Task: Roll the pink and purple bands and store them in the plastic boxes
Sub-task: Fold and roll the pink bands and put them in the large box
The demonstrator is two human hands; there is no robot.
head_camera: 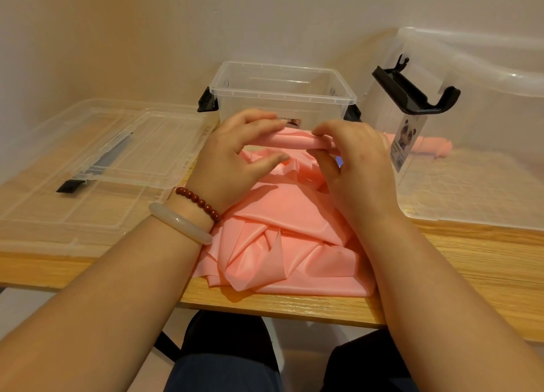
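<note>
On my feed, both forearms are bare. A pale, smooth bangle circles the left wrist. Just past the bangle, toward the left hand, sits a dark red bead bracelet. Below the bangle, dark blue trousers show.

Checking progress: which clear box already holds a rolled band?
The large box on the right, with a pink roll inside; the small centre box is empty.

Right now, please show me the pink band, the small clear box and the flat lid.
pink band [282, 215], head view, crumpled loose part.
small clear box [282, 106], head view, front wall.
flat lid [147, 156], head view, top panel.
</note>
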